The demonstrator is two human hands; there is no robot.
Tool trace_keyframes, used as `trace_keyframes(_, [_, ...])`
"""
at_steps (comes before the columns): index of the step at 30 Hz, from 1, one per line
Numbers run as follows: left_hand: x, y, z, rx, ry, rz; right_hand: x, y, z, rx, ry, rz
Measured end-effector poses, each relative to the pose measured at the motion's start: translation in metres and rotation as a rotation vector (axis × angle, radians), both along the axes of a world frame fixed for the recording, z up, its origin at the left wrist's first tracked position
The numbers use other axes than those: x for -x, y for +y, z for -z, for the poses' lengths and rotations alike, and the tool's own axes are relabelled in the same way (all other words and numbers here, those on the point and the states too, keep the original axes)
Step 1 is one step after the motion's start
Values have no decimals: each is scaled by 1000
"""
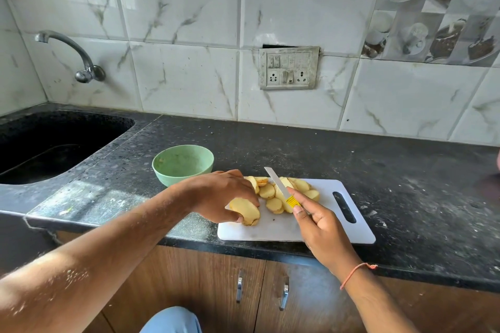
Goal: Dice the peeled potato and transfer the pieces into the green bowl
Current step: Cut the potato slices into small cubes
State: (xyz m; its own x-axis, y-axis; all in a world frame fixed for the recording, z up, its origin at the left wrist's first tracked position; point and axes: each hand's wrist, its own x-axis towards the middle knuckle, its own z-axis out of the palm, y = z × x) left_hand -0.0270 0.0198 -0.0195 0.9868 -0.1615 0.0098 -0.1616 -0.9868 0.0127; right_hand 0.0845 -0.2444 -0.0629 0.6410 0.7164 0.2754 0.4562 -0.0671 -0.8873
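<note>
The black counter (297, 149) carries a white cutting board (319, 227) at its near edge. The green bowl (182, 163) stands just left of and beyond the board, within easy reach for transfer. Potato slices (273, 192) lie spread on the board's far left. The left hand (221, 194) grips a stacked group of slices (244, 211), steadying it for cutting. The right hand (319, 224) grips the knife (280, 186), blade raised over the slices.

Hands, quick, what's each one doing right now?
Left hand: fingers grip a stack of potato slices on the cutting board.
Right hand: holds the yellow-handled knife.
</note>
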Motion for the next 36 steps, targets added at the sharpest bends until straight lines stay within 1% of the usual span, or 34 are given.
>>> trace_keyframes(3, [8, -1, 6, 57, -47, -86, -2, 0, 3, -9, -14, -3])
trace_keyframes(6, [15, -7, 16, 135, -100, -254, -6, 0, 6, -8, -19, 1])
trace_keyframes(9, [20, -17, 35, 224, -239, -489, -6, 1, 7, -2, -19, 2])
trace_keyframes(11, [23, -22, 49, 324, -310, -576, -5, 1, 7, -3, -34, 0])
trace_keyframes(13, [28, -23, 60, 424, -362, -573, -5, 2, 9, 16, -56, 3])
trace_keyframes(16, [35, -20, 69, 545, -428, -515, -5, 3, 12, 69, -103, 46])
trace_keyframes(18, [38, -19, 71, 600, -455, -504, -1, 5, 11, 128, -156, 75])
trace_keyframes(23, [36, -20, 72, 630, -478, -532, 22, 12, -6, 433, -504, 126])
trace_keyframes(27, [35, -17, 73, 674, -475, -536, 45, 22, -18, 549, -655, 130])
trace_keyframes(29, [34, -17, 73, 692, -471, -531, 53, 27, -23, 582, -709, 137])
trace_keyframes(36, [34, -17, 71, 717, -467, -532, 69, 38, -29, 676, -771, 158])
